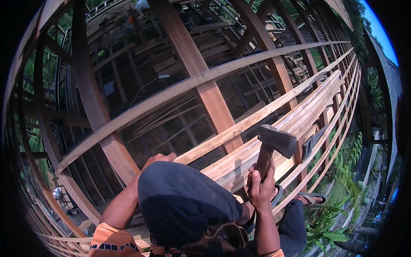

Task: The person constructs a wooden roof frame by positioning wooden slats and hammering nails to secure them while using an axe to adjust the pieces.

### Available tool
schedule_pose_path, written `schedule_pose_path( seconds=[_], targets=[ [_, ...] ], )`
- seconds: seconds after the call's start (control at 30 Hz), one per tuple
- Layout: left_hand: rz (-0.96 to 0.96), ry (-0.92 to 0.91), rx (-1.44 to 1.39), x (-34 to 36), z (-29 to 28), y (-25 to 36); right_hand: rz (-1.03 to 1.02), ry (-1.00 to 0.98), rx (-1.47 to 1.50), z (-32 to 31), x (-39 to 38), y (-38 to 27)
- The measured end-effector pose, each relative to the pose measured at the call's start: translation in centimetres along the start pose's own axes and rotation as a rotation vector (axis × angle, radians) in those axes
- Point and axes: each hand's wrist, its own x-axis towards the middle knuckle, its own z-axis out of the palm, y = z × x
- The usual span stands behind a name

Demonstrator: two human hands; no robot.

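Right hand point(260, 188) wrapped tight round the wooden handle of a hammer point(274, 143), forearm rising from the lower edge, iron head raised just above the stacked planks point(299, 115). Left hand point(159, 158) mostly hidden behind the dark-clad knee point(180, 201), resting at a long rail point(205, 147), grip impossible to tell. Open gaps between rails all around, greenery far below at right beyond the plank edge.

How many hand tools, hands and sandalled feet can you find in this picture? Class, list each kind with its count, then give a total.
Hammer, held upright in the right hand's grip: 1
Hands, the right hand and the left hand resting on a wooden batten: 2
Sandalled foot: 1
Total: 4
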Motion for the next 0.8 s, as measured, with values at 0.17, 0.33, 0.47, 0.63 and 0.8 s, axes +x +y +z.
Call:
schedule_pose_path(
  seconds=[0.17,0.33,0.47,0.63,0.8],
  targets=[
    [0.004,-0.005,0.057,0.0,-0.4,1.9,-0.161,-0.089,-0.227,0.2,1.8,2.4],
    [-0.031,-0.021,0.095,-0.8,-1.7,2.1,-0.209,0.28,0.345,-3.3,2.3,-5.9],
    [-0.19,-0.087,0.153,-0.9,-2.6,4.5,-0.622,0.578,0.549,-4.5,3.4,-9.7],
    [-0.095,0.006,0.164,-1.2,-1.7,4.6,-0.164,-0.035,-0.31,-0.6,1.3,-0.3],
    [-0.042,0.095,0.144,-1.5,-0.9,2.6,-0.031,-0.076,-0.093,-3.7,2.1,-3.7]
  ],
)
